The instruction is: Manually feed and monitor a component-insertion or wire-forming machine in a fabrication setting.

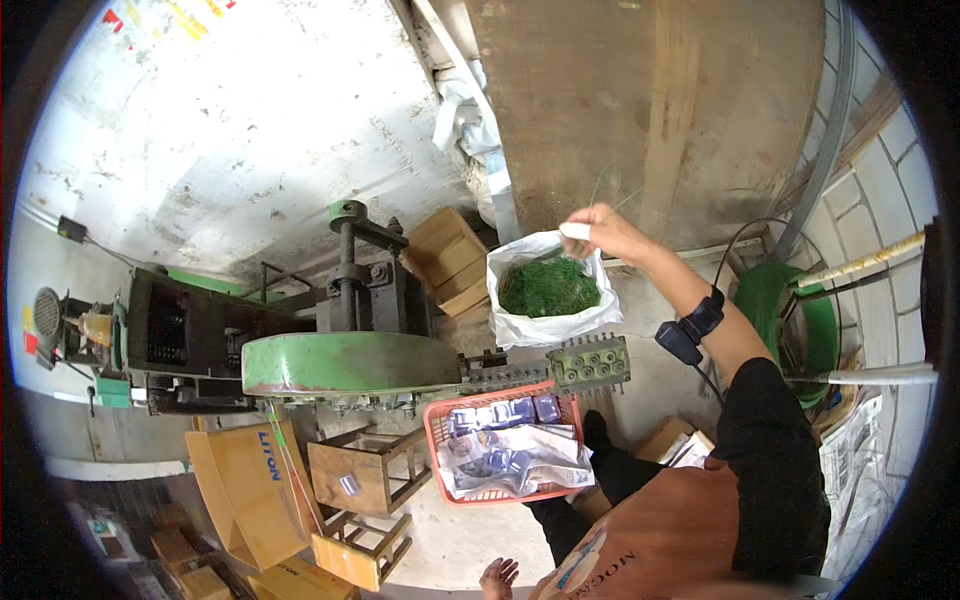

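Leftmost, the green wheel (350,365) of a dark machine lay at about 8 o'clock from the sack, its flat bar reaching toward 3 o'clock. A cardboard box (440,258) stood just beside the sack at 10. The red basket (434,445), newspaper over its dark packets, sat at 6 to 7.

Your left hand (498,578) hung low by the bottom edge, fingers loosely spread, nothing seen in it; the white sack (555,330) was well off at 12 to 1.

The sack stood open, its heap of green strands (548,287) longer along 9-to-3. A stud-covered block (588,365) closed off its 5 o'clock side; touching or not, you couldn't tell.

Your right hand (603,232) was the nearer, over the upper rim, the heap at 7 to 8 from it. Thumb and fingers were drawn together; faint thin lines showed above, grip uncertain. Hands far apart.

Bare floor (645,300) gave room at 3, as far as a green drum (800,320).
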A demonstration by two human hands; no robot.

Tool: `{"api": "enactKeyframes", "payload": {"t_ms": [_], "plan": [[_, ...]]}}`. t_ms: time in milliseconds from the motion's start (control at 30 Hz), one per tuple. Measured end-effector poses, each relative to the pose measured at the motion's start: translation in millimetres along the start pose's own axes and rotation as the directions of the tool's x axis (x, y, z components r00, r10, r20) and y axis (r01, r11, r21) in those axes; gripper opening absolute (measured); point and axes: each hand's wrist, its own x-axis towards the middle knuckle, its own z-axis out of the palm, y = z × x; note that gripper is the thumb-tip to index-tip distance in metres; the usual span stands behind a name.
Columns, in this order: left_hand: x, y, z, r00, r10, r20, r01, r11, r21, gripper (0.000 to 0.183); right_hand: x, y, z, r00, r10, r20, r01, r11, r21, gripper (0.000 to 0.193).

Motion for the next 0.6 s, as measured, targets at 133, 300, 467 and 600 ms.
{"api": "enactKeyframes", "payload": {"t_ms": [133, 300, 467, 600], "plan": [[-0.8, -18.5, -12.9, 0.999, -0.009, 0.033, 0.010, 0.999, -0.048, 0.045, -1.2, 42.3, -10.9, 0.996, 0.087, 0.019, -0.068, 0.883, -0.464, 0.024], [3.8, -23.4, 0.4, 0.999, -0.052, -0.011, 0.051, 0.998, -0.039, 0.046, -6.4, 122.2, -27.2, 0.739, 0.674, 0.014, -0.315, 0.364, -0.876, 0.016], [-2.1, -6.1, 19.4, 0.999, 0.000, 0.038, -0.002, 0.998, 0.058, 0.047, -7.4, 218.9, -90.5, 0.667, 0.745, -0.014, -0.271, 0.226, -0.936, 0.015], [-7.9, 22.0, 48.1, 0.997, -0.071, 0.022, 0.074, 0.987, -0.141, 0.045, 1.7, 226.5, -103.9, 0.570, 0.820, -0.053, -0.250, 0.112, -0.962, 0.012]]}}
